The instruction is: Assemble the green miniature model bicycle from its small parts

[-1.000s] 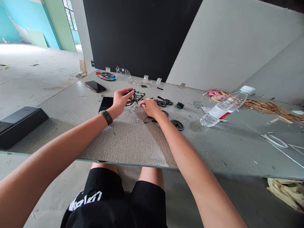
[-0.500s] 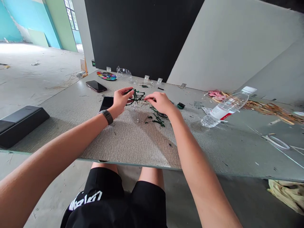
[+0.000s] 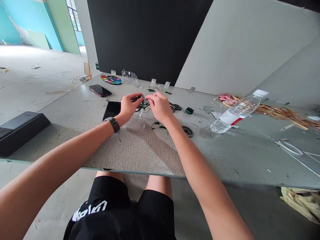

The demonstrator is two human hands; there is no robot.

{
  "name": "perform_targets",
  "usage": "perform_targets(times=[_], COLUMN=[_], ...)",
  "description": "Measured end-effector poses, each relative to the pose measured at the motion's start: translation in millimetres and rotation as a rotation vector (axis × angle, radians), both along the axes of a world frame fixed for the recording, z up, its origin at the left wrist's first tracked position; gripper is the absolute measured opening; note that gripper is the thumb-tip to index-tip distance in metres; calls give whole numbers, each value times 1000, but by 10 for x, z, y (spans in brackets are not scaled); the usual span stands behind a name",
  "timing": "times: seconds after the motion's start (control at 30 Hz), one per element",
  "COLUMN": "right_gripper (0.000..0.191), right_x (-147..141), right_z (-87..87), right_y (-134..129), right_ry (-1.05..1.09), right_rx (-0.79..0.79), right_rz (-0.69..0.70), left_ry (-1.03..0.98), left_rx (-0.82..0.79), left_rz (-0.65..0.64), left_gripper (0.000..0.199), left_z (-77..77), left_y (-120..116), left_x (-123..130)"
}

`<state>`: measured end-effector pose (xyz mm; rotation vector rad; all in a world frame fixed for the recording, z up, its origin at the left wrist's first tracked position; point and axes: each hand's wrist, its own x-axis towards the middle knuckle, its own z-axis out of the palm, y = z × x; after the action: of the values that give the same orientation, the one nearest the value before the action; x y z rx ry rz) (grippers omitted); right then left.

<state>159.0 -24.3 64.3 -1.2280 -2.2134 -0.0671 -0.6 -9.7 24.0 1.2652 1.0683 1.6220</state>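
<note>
My left hand [image 3: 128,108] is closed on a small dark green model bicycle frame [image 3: 145,104], held just above the table. My right hand [image 3: 160,105] has its fingertips pinched together at the top of that frame, close to the left fingertips. Whether a tiny part sits in that pinch is hidden. Beyond my right wrist lie small spoked wheels [image 3: 177,107], and one more black wheel [image 3: 187,131] rests by my right forearm. Small dark green pieces [image 3: 157,123] are scattered below the hands, partly covered by my right arm.
A dark green piece [image 3: 189,110] and a clear water bottle [image 3: 228,116] stand to the right. Phones [image 3: 100,90], a paint palette [image 3: 111,79] and clear plastic packaging [image 3: 129,76] lie toward the back left. A black wedge-shaped box [image 3: 25,130] is at the left edge.
My right hand has moved left and slightly up, its fingertips now meeting the bicycle frame. The wheels beside it have come into clearer view. My left hand keeps its hold.
</note>
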Motion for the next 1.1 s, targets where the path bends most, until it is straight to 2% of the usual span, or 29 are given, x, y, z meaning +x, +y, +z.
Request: perform_targets(times=[0.43, 0.67, 1.1], right_gripper=[42, 39, 41], right_x=[-161, -197, -117], right_z=[-39, -79, -130], right_y=[-89, -92, -42], right_ry=[-118, -83, -35], right_rx=[8, -1, -18], right_rz=[-113, -125, -106], left_ry=[119, 282, 346], left_rx=[73, 172, 184], left_rz=[110, 214, 191], left_gripper=[28, 22, 28], left_z=[-134, -99, -94], left_y=[69, 1, -24], left_x=[13, -2, -15])
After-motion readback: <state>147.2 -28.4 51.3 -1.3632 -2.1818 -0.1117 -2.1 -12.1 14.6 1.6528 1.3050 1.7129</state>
